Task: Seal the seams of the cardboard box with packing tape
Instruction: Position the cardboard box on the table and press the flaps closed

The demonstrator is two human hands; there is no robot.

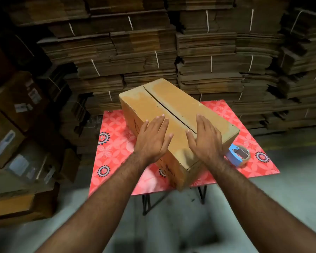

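Two bare hands lie flat on top of a cardboard box (173, 114), one on each side of its centre seam (169, 109). The left hand (154, 138) presses palm-down on the left flap with straight, slightly spread fingers, near the box's near-left edge; the right hand (204, 137) rests the same way on the right flap, its thumb close to the seam. Neither hand grips anything. The seam runs from the far end of the box toward the near end as a dark open slit, with no tape across it. The box sits at an angle on a small folding table (254, 143) covered in a red flower-patterned cloth, its near corner reaching to the table's near edge. A roll of packing tape in a blue dispenser (238, 155) lies on the cloth just to the right of the box, near the right wrist. Stacks of flattened cardboard sheets (208, 57), tied with white string, fill the far wall. Labelled cartons (16, 110) are piled at the left. The floor is grey.
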